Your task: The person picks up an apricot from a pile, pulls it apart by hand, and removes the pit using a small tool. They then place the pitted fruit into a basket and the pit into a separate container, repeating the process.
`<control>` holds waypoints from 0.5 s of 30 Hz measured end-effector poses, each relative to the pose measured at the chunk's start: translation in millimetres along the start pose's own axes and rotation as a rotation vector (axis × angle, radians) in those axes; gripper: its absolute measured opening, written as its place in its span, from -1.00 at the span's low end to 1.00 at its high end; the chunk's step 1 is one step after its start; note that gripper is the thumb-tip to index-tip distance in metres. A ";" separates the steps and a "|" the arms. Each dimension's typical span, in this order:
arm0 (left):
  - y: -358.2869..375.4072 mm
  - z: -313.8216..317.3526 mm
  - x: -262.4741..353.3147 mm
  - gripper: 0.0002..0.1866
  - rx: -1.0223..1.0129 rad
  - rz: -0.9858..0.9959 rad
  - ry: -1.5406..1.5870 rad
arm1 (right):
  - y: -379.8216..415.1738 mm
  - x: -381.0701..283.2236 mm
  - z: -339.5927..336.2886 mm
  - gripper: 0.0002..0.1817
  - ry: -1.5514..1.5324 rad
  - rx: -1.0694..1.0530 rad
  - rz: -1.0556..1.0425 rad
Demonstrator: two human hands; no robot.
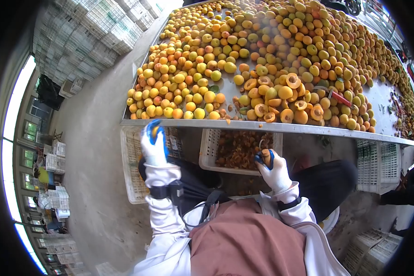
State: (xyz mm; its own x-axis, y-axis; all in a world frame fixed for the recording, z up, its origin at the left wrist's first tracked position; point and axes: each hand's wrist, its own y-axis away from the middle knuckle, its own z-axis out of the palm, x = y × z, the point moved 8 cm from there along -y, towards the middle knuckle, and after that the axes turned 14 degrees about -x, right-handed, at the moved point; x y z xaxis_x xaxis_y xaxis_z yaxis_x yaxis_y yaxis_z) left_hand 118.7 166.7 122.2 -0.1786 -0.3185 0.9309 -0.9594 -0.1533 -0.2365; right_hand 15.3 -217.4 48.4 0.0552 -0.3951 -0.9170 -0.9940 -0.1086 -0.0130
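Observation:
My left hand (154, 146), in a white glove with blue-coated fingers, is closed around a yellow-orange apricot (155, 132) just off the table's front edge. My right hand (277, 175), gloved the same way, grips a tool by its brown handle (266, 157); a thin curved metal end seems to rise from it, too small to make out well. Below that tool sits a white crate (208, 152) with brown pits and scraps in it. Several halved apricots (293, 81) lie cut side up on the heap near the table edge.
The metal table (225, 88) carries a wide heap of whole apricots (170, 83). A red-handled tool (340, 98) lies among them at right. White crates (132, 184) stand below the table at left and right (377, 165). Stacked crates (87, 37) fill the back left.

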 end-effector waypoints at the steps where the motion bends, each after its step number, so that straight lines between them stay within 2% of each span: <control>1: -2.6 -18.9 16.8 -0.67 0.004 0.100 -0.667 | 0.4 0.9 1.0 -0.77 -0.016 -0.024 0.016; 2: -0.1 -12.4 47.1 -0.60 0.078 0.049 -1.259 | 0.2 2.4 1.2 -0.77 -0.027 -0.018 0.014; 4: -9.0 3.4 53.7 -0.55 0.017 0.111 -1.183 | -1.9 5.5 7.6 -0.75 0.008 -0.071 0.036; 5: -17.3 27.3 50.7 -0.54 -0.099 0.175 -1.011 | -2.3 11.8 11.2 -0.71 0.031 -0.075 0.050; 7: -23.9 104.2 69.3 -0.51 -0.368 0.197 -0.936 | -2.2 19.8 13.7 -0.68 0.038 -0.040 0.059; 8: -23.6 144.4 76.2 -0.52 -0.471 0.256 -0.966 | -2.1 23.4 11.6 -0.66 0.048 -0.005 0.070; 10: -25.7 218.4 83.1 -0.53 -0.739 0.224 -1.016 | -2.4 32.7 8.8 -0.64 0.061 0.015 0.108; 12: -26.5 275.8 62.4 -0.52 -0.894 0.304 -1.068 | -1.2 36.5 1.9 -0.63 0.074 0.040 0.144; 14: -21.7 308.5 52.1 -0.50 -1.039 0.290 -1.090 | 2.6 36.6 -6.8 -0.64 0.042 0.088 0.126; 15: -20.7 315.8 59.4 -0.50 -1.131 0.165 -1.106 | 4.2 38.1 -9.2 -0.64 0.044 0.093 0.125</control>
State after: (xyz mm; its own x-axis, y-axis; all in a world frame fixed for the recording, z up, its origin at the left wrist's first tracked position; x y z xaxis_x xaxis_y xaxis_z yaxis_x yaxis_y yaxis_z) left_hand 196.9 -144.5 94.5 -0.5370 -0.8310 0.1450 -0.6966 0.5338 0.4793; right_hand 14.1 -241.2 17.1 -0.0678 -0.4402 -0.8953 -0.9977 0.0281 0.0617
